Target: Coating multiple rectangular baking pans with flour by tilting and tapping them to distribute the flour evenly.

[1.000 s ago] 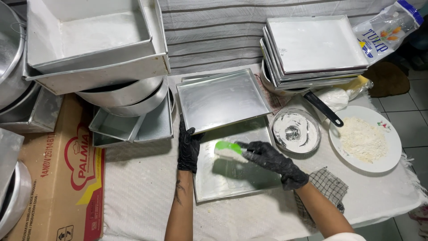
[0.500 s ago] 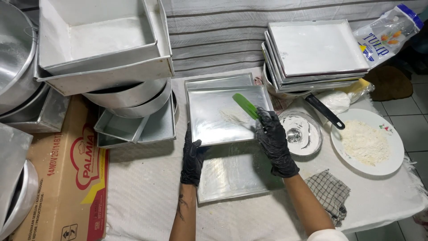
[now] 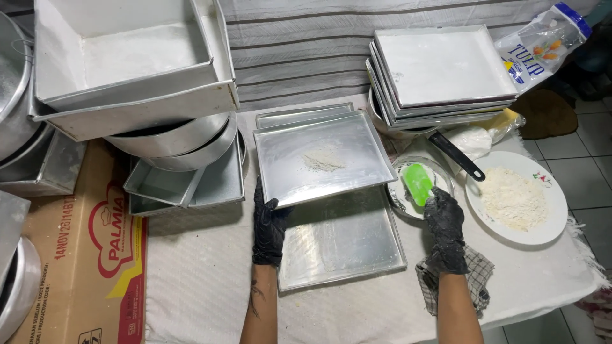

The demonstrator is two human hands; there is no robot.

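The left hand [image 3: 269,224], in a black glove, is clamped on the near left corner of a shallow rectangular metal tray [image 3: 322,159] and holds it lifted and tilted, its far edge higher than the gripped corner. A small heap of flour [image 3: 324,157] sits near the middle of that tray, well up from the fingers. The tray hangs over a second flat tray [image 3: 344,239] that lies on the white cloth [image 3: 191,280] covering the table, toward the near edge; a third tray [image 3: 299,116] shows just behind the lifted one.

The right hand [image 3: 444,226], also gloved in black, is closed around the handle of a green spatula [image 3: 418,183]. The blade points away from the person and rests in a small round glass dish [image 3: 419,188], which stands just to the right of the lifted tray. The hand itself lies on the near side of the dish, above a checked towel [image 3: 475,274] at the table's near right edge.

Further right stands a white plate [image 3: 554,210] heaped with flour, and a black-handled utensil [image 3: 454,154] lies between dish and plate. At the far right corner a stack of square tins [image 3: 440,70] is dusted white, with a flour bag [image 3: 542,41] beside it. At the far left, deep square tins [image 3: 127,64] sit on round pans [image 3: 172,143], and a cardboard box [image 3: 83,255] lies by the left edge.
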